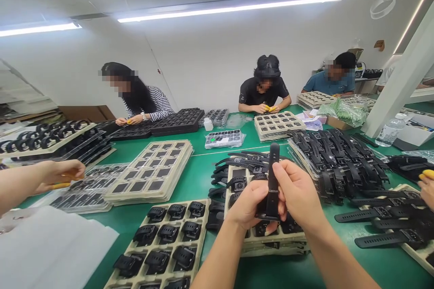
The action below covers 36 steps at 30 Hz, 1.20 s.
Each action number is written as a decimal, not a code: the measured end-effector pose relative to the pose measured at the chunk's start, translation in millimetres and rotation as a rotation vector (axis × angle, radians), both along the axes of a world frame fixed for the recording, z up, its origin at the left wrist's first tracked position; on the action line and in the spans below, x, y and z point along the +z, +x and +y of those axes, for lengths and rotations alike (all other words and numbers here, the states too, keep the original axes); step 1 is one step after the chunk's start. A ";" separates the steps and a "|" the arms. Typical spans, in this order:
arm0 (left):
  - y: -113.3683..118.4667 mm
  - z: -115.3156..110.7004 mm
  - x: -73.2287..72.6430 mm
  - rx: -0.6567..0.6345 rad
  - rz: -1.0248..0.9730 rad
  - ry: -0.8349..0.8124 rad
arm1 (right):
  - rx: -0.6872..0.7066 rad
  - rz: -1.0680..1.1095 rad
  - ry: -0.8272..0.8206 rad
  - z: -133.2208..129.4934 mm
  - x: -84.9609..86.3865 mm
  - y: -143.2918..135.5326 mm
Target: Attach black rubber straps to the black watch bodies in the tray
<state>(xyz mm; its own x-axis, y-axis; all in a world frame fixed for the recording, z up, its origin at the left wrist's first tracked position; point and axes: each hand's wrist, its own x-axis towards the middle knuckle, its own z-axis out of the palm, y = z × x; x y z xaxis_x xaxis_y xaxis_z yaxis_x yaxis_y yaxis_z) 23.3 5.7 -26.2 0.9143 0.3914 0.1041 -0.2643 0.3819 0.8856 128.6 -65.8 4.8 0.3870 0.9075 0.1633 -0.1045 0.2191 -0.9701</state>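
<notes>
- Green table [203,171] spreads under everything, crowded with trays; bare strips of it show between the tray stacks and along the near edge.
- Three people sit at the far side, each with both hands on small work; a fourth person's hand [57,174] reaches in from the left holding something yellow, and another hand shows at the right edge.
- Heap of black straps [335,158] lies to the right of the hands, close by, leaving little room on that side.
- Beige tray of dark screens [152,171] sits on the left, well apart from the hands.
- Beige tray of folded black pieces [166,244] lies near-left, three across, just beside the left forearm.
- Beige tray [274,239] directly beneath both hands carries watch bodies and straps.
- Left hand [249,205] pinches the lower end of a black watch strap [273,180].
- Right hand [298,194] closes around the same strap, held upright above the tray.
</notes>
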 end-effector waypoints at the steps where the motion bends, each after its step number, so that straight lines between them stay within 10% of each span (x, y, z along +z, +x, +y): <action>1: -1.4 0.0 2.0 0.016 0.021 0.044 | -0.005 -0.015 0.002 0.4 -0.8 1.0; 8: -11.7 -8.0 23.9 0.681 0.162 0.927 | -0.205 -0.395 0.247 6.3 -6.3 12.7; 18: -6.4 -8.5 4.5 0.965 -0.207 1.228 | -0.148 0.181 0.187 14.7 -22.3 -0.1; 26: -8.9 -8.0 8.0 1.035 -0.164 1.219 | -0.103 -0.297 0.321 10.4 -18.2 7.9; 30: -10.5 -3.3 7.8 1.097 -0.138 0.938 | 0.096 -0.728 0.332 4.2 -13.5 19.7; 36: -6.2 -0.9 8.0 1.040 -0.176 0.511 | 0.118 -0.808 0.327 0.3 -8.7 20.6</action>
<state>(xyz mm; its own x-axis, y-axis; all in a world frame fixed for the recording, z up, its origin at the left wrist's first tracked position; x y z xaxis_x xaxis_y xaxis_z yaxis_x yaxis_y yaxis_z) 17.1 4.8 -18.2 0.1357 0.8181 0.5588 -0.3744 -0.4799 0.7935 149.2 -65.5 -4.0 -0.0529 0.7941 0.6055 0.5473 0.5302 -0.6475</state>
